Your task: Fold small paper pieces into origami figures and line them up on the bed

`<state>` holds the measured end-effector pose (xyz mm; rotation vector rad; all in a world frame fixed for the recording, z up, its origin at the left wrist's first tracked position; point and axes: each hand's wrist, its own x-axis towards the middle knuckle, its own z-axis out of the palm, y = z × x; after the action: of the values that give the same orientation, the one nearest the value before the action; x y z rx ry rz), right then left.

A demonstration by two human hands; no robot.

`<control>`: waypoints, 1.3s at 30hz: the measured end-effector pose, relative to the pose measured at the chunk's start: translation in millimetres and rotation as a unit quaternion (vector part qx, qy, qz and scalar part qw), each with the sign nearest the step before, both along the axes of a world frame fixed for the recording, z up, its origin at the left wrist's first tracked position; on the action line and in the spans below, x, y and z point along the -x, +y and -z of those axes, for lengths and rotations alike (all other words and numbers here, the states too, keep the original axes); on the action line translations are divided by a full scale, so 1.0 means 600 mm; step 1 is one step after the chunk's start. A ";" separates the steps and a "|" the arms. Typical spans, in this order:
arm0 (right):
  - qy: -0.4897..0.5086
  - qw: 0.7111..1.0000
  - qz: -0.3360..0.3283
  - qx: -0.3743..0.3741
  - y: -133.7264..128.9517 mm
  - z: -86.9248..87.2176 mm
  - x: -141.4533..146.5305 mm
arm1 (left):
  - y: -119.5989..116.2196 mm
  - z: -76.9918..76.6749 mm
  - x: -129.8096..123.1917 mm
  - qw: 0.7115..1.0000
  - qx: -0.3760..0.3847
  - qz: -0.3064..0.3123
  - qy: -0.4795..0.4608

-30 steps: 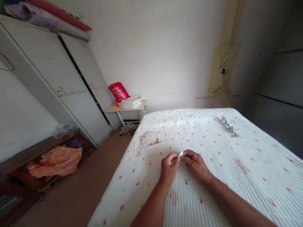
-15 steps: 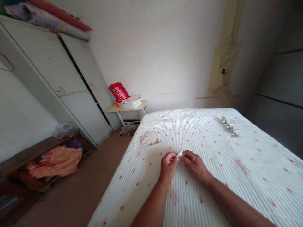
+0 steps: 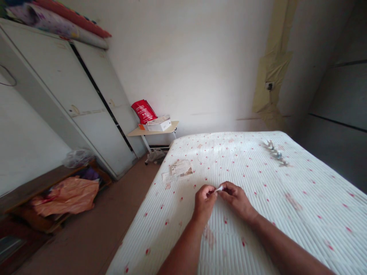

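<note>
- Over the near half of the bed [image 3: 226,252], between the two hands: one small white paper piece [image 3: 220,188], light-coloured, coming to a point on its left side.
- Left hand [image 3: 204,201]: thumb and forefinger pinched at the piece's pointed side; other fingers curled.
- Right hand [image 3: 237,198]: thumb and fingertips clamped on the opposite side. Hands close together, fingertips nearly meeting. Whether they rest on the cover: cannot tell.
- Step in hand (judgement): fine folding or shaping of the piece. Exact crease hidden by the fingers.
- Next move, as judged, calls for a steady hold on one side and light fingertip pressure on the other; piece looks thin, so a hard pull could tear or skew it.
- Beyond the left hand, flat on the bed: printed paper sheets [image 3: 182,168], untouched.
- Far right of the bed: row of small pointed shapes [image 3: 278,154], well apart from both hands; material unclear.
</note>
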<state>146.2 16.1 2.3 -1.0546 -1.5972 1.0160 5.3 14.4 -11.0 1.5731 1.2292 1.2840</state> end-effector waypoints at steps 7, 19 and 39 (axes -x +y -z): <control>0.011 0.999 -0.027 0.023 0.004 -0.004 -0.007 | -0.001 -0.003 0.003 0.999 0.022 0.042 0.001; 0.012 0.999 -0.025 0.046 0.007 -0.005 -0.012 | -0.004 -0.009 0.001 0.999 0.029 0.042 0.011; 0.104 0.982 -0.013 0.156 0.010 -0.002 -0.015 | -0.006 -0.012 0.002 0.997 0.051 0.056 0.003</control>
<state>155.2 22.2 3.7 -1.0956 -1.3118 1.3791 4.4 11.0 -4.0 1.5508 1.1751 1.1282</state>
